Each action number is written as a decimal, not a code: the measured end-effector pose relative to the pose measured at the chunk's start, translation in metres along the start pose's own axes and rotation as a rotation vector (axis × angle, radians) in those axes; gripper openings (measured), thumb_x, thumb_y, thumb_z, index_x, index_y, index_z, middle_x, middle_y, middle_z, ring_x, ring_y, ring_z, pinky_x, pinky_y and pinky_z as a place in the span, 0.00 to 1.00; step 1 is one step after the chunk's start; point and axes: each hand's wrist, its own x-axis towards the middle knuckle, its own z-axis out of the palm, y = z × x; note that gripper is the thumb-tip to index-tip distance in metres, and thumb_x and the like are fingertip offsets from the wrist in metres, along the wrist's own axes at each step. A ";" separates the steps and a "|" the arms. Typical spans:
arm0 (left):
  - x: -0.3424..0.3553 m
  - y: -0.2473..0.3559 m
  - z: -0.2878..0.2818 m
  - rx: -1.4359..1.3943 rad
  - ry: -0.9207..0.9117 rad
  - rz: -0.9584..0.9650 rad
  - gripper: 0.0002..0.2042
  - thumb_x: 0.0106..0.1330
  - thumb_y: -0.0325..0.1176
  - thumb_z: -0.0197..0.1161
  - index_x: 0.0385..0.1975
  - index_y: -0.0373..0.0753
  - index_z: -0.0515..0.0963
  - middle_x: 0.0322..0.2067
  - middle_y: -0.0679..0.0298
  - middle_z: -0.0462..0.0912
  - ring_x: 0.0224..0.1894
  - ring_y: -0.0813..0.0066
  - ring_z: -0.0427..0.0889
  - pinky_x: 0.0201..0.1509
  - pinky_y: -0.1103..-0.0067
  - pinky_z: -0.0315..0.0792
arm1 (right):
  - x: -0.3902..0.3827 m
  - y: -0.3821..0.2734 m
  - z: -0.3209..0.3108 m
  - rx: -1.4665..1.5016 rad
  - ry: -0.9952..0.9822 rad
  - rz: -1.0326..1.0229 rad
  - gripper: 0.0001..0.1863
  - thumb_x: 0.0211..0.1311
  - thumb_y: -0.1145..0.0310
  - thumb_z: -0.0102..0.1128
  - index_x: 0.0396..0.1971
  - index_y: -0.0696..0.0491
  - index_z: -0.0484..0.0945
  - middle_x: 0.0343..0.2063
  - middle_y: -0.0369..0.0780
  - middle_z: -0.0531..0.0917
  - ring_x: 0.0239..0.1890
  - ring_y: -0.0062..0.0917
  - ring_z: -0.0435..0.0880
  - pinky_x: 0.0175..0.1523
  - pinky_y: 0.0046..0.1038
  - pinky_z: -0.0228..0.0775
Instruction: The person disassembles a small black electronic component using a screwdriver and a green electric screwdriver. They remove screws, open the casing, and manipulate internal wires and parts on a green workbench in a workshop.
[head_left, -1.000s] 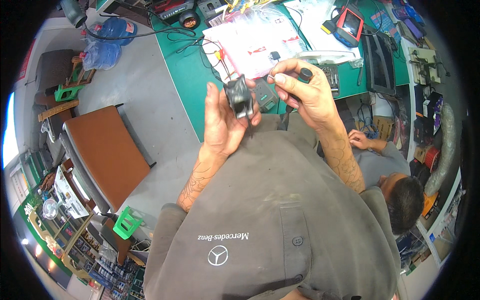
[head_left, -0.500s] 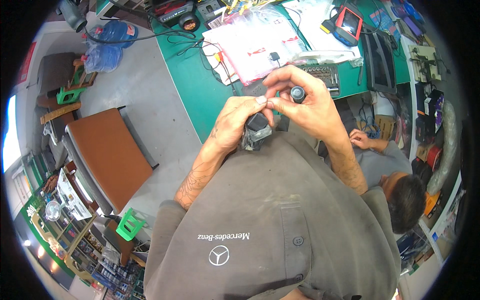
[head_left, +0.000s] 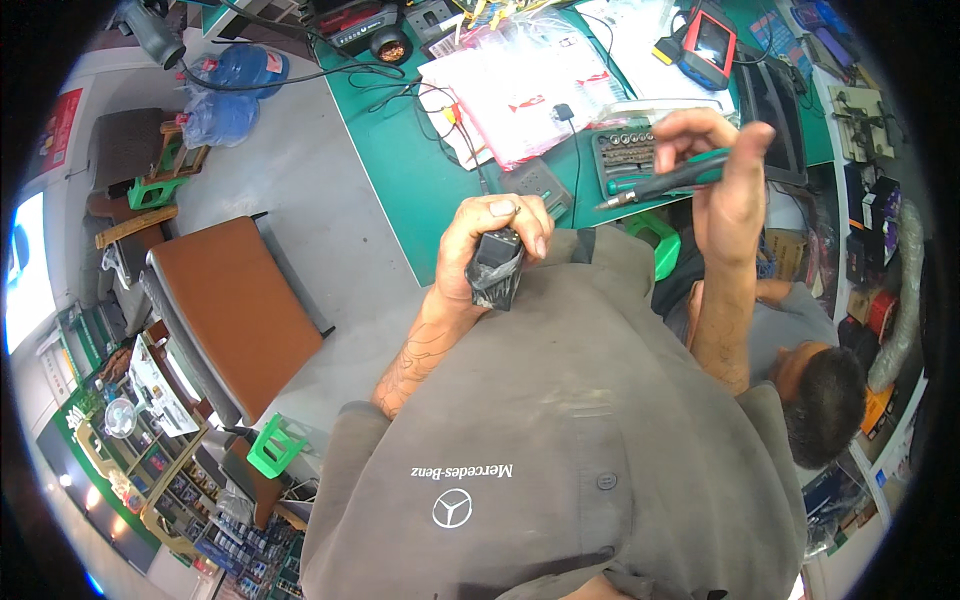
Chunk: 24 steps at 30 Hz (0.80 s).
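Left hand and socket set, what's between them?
Head view: a grey box and black cable lie between the left hand and socket set.

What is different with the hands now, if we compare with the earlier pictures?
The right hand has moved rightward, away from the left hand, which it met half a second ago. Its screwdriver, earlier showing mainly its round end, now lies sideways, tip pointing left. The left hand still grips the black block in clear wrap; the socket set stays on the green table.
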 end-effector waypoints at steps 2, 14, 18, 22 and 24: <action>0.002 -0.001 0.001 -0.074 -0.037 0.027 0.22 0.66 0.40 0.45 0.20 0.29 0.79 0.20 0.56 0.74 0.22 0.71 0.67 0.26 0.77 0.61 | -0.007 0.001 -0.002 0.153 0.011 0.033 0.46 0.65 0.28 0.25 0.33 0.61 0.76 0.22 0.37 0.76 0.22 0.18 0.73 0.29 0.20 0.67; 0.005 0.001 0.011 -0.111 -0.070 0.054 0.23 0.66 0.45 0.42 0.20 0.36 0.80 0.14 0.63 0.66 0.19 0.73 0.60 0.25 0.76 0.55 | -0.030 -0.002 0.024 0.449 -0.138 -0.052 0.33 0.71 0.45 0.46 0.37 0.67 0.77 0.29 0.47 0.80 0.28 0.29 0.83 0.32 0.31 0.78; 0.006 0.001 0.015 -0.074 -0.034 0.077 0.23 0.65 0.44 0.42 0.19 0.35 0.80 0.14 0.63 0.66 0.19 0.72 0.60 0.24 0.76 0.56 | -0.031 -0.004 0.026 0.429 -0.143 -0.071 0.27 0.70 0.52 0.50 0.37 0.67 0.77 0.29 0.47 0.80 0.29 0.28 0.83 0.34 0.29 0.78; 0.005 0.003 0.007 -0.091 -0.038 0.114 0.23 0.67 0.39 0.44 0.20 0.27 0.79 0.18 0.54 0.73 0.23 0.68 0.68 0.29 0.74 0.62 | -0.034 -0.016 0.026 0.403 -0.148 0.011 0.14 0.63 0.67 0.60 0.38 0.65 0.77 0.32 0.45 0.81 0.32 0.27 0.84 0.40 0.27 0.78; 0.005 0.009 0.007 0.036 0.010 0.103 0.23 0.66 0.40 0.44 0.19 0.29 0.78 0.16 0.58 0.69 0.20 0.70 0.64 0.26 0.74 0.58 | -0.034 -0.019 0.025 0.387 -0.157 0.027 0.11 0.58 0.75 0.64 0.38 0.64 0.78 0.34 0.44 0.81 0.35 0.28 0.85 0.43 0.27 0.78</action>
